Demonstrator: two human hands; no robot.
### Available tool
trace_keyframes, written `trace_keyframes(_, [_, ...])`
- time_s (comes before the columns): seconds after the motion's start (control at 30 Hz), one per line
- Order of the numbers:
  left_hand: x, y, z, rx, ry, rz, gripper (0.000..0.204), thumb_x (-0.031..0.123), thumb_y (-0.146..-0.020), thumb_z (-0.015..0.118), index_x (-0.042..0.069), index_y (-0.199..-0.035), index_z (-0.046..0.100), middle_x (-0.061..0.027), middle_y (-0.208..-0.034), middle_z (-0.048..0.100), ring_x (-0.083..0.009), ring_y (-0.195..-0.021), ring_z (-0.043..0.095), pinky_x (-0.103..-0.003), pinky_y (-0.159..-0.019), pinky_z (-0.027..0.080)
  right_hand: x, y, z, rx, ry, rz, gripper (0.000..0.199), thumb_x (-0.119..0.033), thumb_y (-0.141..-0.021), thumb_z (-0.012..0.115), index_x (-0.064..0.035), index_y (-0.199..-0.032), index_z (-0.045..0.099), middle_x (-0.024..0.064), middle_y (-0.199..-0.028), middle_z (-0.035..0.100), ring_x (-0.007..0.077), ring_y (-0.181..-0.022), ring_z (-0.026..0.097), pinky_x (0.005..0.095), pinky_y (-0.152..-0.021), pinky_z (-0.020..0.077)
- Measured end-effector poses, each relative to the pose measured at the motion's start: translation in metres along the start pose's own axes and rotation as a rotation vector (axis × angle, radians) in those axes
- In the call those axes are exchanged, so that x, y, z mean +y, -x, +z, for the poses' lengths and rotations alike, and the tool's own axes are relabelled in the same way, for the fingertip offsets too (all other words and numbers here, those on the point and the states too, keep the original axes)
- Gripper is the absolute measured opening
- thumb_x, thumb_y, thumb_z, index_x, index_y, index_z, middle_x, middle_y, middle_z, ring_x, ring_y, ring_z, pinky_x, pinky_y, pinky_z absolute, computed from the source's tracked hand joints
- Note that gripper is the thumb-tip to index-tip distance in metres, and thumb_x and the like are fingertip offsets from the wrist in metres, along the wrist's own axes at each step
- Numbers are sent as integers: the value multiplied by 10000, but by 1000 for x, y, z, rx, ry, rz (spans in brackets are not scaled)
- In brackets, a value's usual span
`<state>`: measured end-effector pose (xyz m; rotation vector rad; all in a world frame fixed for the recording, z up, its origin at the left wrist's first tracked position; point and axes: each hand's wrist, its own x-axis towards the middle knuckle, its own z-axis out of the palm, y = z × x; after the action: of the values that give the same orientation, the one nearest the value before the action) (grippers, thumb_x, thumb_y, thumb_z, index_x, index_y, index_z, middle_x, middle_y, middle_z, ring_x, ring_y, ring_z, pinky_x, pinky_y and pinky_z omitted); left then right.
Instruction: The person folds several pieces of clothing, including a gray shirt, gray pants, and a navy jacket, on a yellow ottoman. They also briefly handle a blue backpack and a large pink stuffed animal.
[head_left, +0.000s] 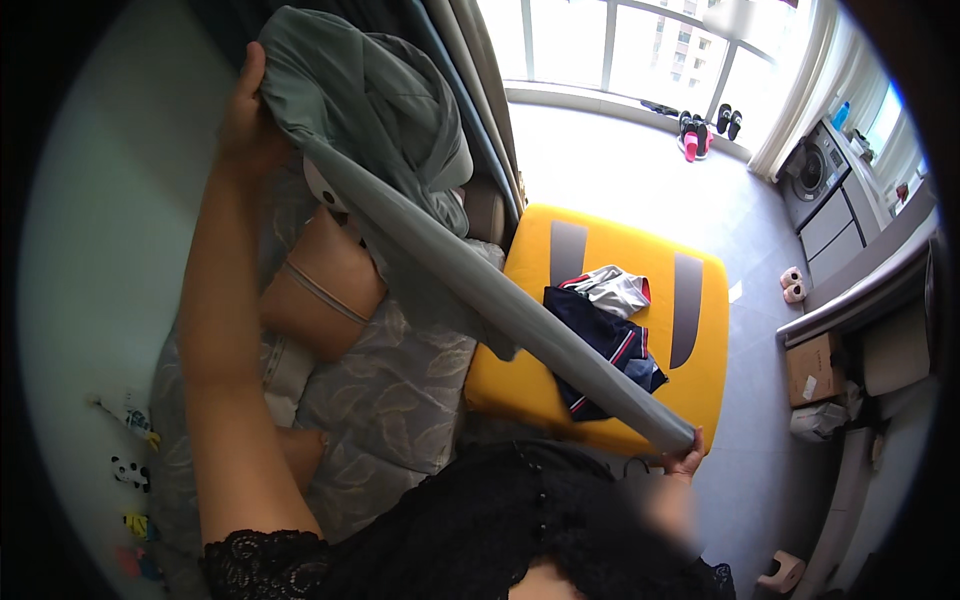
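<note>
A grey-green garment (415,255) is stretched diagonally in front of me, one long narrow part pulled taut. My left hand (250,120), raised at the upper left, grips its bunched upper end; the thumb shows and the fingers are partly behind the cloth. At the lower right my right hand (685,458) is closed on the end of the long narrow part. Below the cloth, a yellow ottoman (510,380) with grey bands holds a dark blue garment (590,350) with striped trim and a white garment (608,290).
A tan bag (322,285) lies on the leaf-patterned grey sofa (385,405) at my left. Dark curtains (475,90) hang behind. Shoes (693,138) stand by the window, a washing machine (815,175) at the far right, and a cardboard box (812,370) along the right side.
</note>
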<state>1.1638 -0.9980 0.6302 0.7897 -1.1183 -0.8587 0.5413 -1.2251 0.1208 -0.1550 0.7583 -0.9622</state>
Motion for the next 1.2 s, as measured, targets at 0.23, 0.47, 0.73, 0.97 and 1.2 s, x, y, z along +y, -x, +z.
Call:
trace_keyframes(0.23, [-6, 22, 1, 183, 0, -74, 548, 456, -995, 329, -9, -1230, 498, -135, -1153, 608, -233, -1057, 601, -374, -920, 493, -50, 18, 114, -522, 46, 23, 408, -367, -918, 537, -66, -1190, 582, 148, -1251, 579, 287, -1195, 521, 490, -1011, 388])
trace_keyframes(0.47, [-17, 23, 58, 50, -19, -27, 566, 458, -1000, 295, -1, -1277, 478, -147, -1207, 592, -240, -1114, 588, -367, -942, 496, 11, 8, 181, -771, 2440, -483, 472, -284, -772, 748, -22, -1137, 602, 164, -1068, 634, 310, -1012, 596, 385, -894, 473])
trace_keyframes(0.73, [-46, 11, 110, -168, 136, -51, 564, 449, -1006, 274, 11, -1325, 429, -115, -1219, 592, -195, -1120, 585, -349, -919, 509, 132, 114, 437, -1024, 1224, -172, 421, -218, -877, 652, 12, -1204, 520, 121, -839, 659, 166, -631, 670, 277, -552, 515])
trace_keyframes(0.97, [-19, 32, 56, 114, -593, -132, 504, 440, -974, 427, 11, -1207, 555, -72, -1124, 622, -154, -957, 629, -293, -811, 520, 47, 68, 510, -992, 1530, -113, 315, -287, -938, 546, -30, -1104, 622, 86, -885, 665, 165, -707, 672, 291, -603, 569])
trace_keyframes(1.2, [9, 20, 32, 236, -1314, -723, 626, 605, -854, 550, 27, -1083, 623, -53, -939, 632, -144, -813, 633, -270, -757, 506, 18, 104, 573, -1143, 1988, -517, 360, -354, -930, 568, -23, -1036, 664, 68, -853, 654, 155, -822, 608, 321, -778, 492])
